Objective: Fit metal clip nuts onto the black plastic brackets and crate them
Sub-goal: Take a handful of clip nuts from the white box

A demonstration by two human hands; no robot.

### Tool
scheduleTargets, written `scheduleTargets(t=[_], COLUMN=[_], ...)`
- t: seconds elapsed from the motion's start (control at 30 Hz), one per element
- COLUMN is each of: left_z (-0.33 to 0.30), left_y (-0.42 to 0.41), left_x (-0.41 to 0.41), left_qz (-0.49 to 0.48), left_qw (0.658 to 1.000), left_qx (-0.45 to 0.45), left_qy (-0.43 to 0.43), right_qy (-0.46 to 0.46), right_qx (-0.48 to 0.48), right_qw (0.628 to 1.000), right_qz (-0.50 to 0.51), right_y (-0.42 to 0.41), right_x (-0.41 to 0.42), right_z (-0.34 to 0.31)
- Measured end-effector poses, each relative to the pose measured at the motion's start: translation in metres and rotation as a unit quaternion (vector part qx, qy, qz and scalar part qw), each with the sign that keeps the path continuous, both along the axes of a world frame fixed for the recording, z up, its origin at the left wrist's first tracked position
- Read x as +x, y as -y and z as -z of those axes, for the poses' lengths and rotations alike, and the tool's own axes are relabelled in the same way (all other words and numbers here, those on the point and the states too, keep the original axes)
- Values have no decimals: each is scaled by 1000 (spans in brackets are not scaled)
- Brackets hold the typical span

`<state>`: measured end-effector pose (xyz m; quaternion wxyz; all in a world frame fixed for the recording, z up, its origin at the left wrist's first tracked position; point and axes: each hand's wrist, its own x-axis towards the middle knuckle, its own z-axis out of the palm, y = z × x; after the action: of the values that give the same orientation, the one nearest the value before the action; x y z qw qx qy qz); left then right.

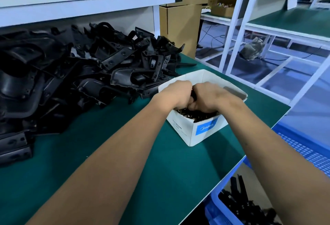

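Big heap of black plastic brackets (75,67) piled on the left of the green bench top (110,162), no clips visible on them from here, so most of the batch looks unfitted. Next right, the left hand (174,96) sits over the near-left rim of the white carton (192,133), fingers curled round a small black part (193,96), probably 1 bracket; only a sliver shows between the 2 hands. The right hand (208,98) is touching the left, fingers bent down into the carton and curled; it seems to be pinching or pressing something at the bracket, but what exactly cannot be told, since the fingertips are hidden. Metal clip nuts (196,115) fill the carton just under both hands, so the supply lies directly below the grip. Judged step: fitting 1 clip nut onto the held bracket. Far right and below the bench edge, the blue crate (212,208) holds some black pieces (239,205), likely finished ones, few compared with the heap. Task looks early to mid; most left to do.
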<state>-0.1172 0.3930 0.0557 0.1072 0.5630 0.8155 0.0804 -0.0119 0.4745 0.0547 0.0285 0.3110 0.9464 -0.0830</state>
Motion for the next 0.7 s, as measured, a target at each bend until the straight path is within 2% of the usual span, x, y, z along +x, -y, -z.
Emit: scheduleTargets(t=[0.37, 0.53, 0.7], left_z=[-9, -47, -85], left_y=[3, 26, 88], left_x=[2, 4, -13], left_qz=[19, 23, -35], left_qw=[999, 998, 997], left_qx=[26, 54, 63], left_qy=[32, 14, -4], right_qy=[-59, -86, -130], right_qx=[-56, -25, -24], right_qw=[996, 995, 985], right_qz=[-21, -48, -111], right_y=[-6, 8, 62], right_x=[9, 5, -21], right_z=[-14, -43, -77])
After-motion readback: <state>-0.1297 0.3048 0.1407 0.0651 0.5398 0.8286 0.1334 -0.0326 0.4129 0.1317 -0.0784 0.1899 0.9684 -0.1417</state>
